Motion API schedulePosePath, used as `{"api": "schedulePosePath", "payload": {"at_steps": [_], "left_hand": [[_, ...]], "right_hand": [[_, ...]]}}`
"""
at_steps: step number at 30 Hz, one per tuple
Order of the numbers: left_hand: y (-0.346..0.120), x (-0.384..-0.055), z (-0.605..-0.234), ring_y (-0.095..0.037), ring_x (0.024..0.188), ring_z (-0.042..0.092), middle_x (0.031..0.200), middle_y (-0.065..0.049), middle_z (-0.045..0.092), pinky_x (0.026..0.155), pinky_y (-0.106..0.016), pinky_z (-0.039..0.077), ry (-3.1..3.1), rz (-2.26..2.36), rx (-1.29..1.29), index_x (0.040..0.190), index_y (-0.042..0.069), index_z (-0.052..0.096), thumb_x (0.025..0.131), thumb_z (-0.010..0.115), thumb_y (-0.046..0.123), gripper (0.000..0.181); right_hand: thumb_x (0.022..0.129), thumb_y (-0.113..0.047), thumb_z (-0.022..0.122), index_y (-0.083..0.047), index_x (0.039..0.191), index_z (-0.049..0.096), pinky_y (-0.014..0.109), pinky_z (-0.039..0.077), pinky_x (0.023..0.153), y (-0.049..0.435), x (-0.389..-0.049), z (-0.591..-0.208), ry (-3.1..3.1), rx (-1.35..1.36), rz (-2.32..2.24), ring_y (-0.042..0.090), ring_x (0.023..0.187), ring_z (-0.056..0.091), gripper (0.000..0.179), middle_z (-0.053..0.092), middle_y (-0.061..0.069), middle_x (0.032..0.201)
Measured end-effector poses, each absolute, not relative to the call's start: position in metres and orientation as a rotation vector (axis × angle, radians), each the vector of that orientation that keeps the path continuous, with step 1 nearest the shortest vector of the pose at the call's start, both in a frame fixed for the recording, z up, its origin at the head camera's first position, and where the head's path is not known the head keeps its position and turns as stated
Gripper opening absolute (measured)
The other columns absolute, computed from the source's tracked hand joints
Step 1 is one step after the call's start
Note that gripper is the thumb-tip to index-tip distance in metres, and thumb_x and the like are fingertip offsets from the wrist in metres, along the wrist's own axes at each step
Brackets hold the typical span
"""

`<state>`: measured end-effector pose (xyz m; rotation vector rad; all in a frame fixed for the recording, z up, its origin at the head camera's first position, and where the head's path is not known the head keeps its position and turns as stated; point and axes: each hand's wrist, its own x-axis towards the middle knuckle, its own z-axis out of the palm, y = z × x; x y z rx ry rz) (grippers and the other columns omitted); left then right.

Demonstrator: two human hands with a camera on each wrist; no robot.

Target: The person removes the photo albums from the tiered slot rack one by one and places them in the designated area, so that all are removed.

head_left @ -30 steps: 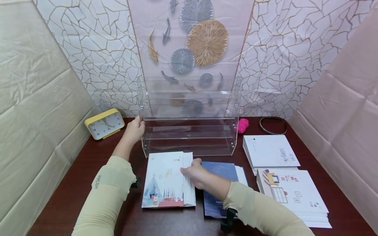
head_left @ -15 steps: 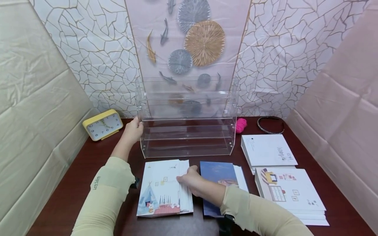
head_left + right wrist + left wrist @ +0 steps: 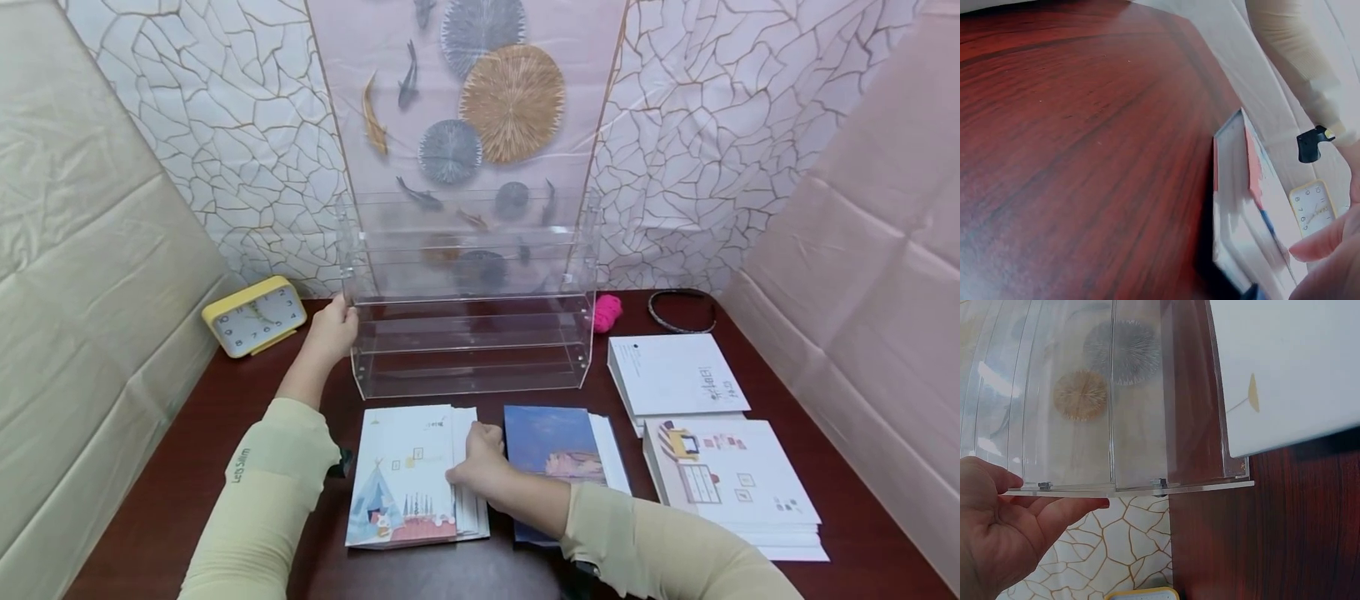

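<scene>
A clear acrylic rack (image 3: 472,379) with several tiers stands at the back of the table. My left hand (image 3: 334,329) grips its left side panel, thumb on the inner face and fingers outside, as the left wrist view shows. In front of the rack lies a thick white book (image 3: 408,442) with a blue tent on its cover. My right hand (image 3: 480,467) holds this book at its right edge, thumb over the cover's edge and fingers bent; some fingertips are hidden. A blue book (image 3: 547,437) lies just to the right, partly under my right forearm.
Two piles of white books, a rear pile (image 3: 675,375) and a front pile (image 3: 738,479), lie on the right. A yellow alarm clock (image 3: 257,318) stands back left. Pink yarn (image 3: 607,313) and a dark headband (image 3: 681,311) lie behind the piles. Fabric walls enclose the table.
The tent book has come toward me, away from the rack, with my right hand at its edge. My right hand has since shifted slightly nearer. The left hand keeps its grip on the rack.
</scene>
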<state>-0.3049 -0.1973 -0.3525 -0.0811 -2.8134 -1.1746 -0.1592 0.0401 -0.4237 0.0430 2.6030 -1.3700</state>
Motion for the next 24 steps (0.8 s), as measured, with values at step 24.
{"api": "schedulePosePath", "payload": {"at_steps": [24], "left_hand": [[-0.204, -0.302, -0.34, -0.036, 0.119, 0.045, 0.131, -0.026, 0.046, 0.095, -0.051, 0.038, -2.787, -1.278, -0.023, 0.139, 0.0, 0.031, 0.101, 0.037, 0.032, 0.05]], "right_hand": [[0.089, -0.01, 0.064, 0.003, 0.127, 0.044, 0.045, 0.045, 0.09, 0.086, -0.181, -0.38, 2.412, -0.398, -1.797, 0.035, 0.112, 0.052, 0.044, 0.05, 0.019, 0.127]]}}
